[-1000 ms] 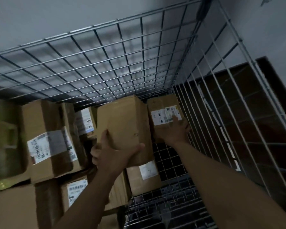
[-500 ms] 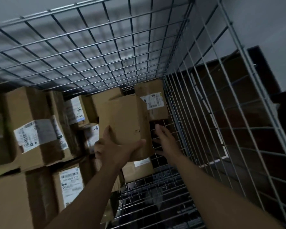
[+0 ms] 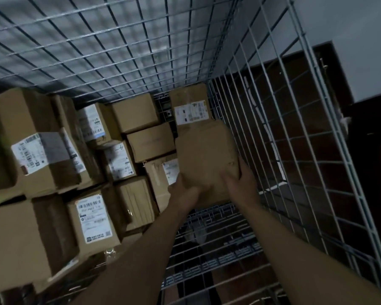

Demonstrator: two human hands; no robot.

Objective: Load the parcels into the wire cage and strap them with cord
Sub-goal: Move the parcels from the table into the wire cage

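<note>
Two hands hold one plain box (image 3: 205, 157) low down on the right side of the wire cage (image 3: 119, 51). Your left hand (image 3: 185, 192) grips its near left corner. The fingers of that hand go under the cardboard and are hidden, so you cannot tell if they are spread or close. Your right hand (image 3: 240, 183) grips the near right corner. Its fingers (image 3: 228, 179) lie close together across the near face, and the thumb (image 3: 240, 168) goes up the right edge.

The plain box hangs over the wire floor (image 3: 218, 256), just beside the right wire wall (image 3: 284, 150). Its far end sits in front of the labelled box (image 3: 189, 106) that stands in the far right corner. You cannot tell if those two touch. On its left side it is just beside two small boxes (image 3: 151, 143), one behind the other, and a taped box (image 3: 158, 181) lower down.

More parcels (image 3: 119, 161) fill the left half of the cage, packed side by side. One big box (image 3: 37, 155) near the left edge has a white label with bar codes wrapped round its corner. One tall box (image 3: 92, 219) nearer to you has a white label on its top. Some of the others show labels too, but the words are too blurry to read. Outside the right wall you see something dark brown (image 3: 372, 150), and a grey wall (image 3: 350, 29) above it
</note>
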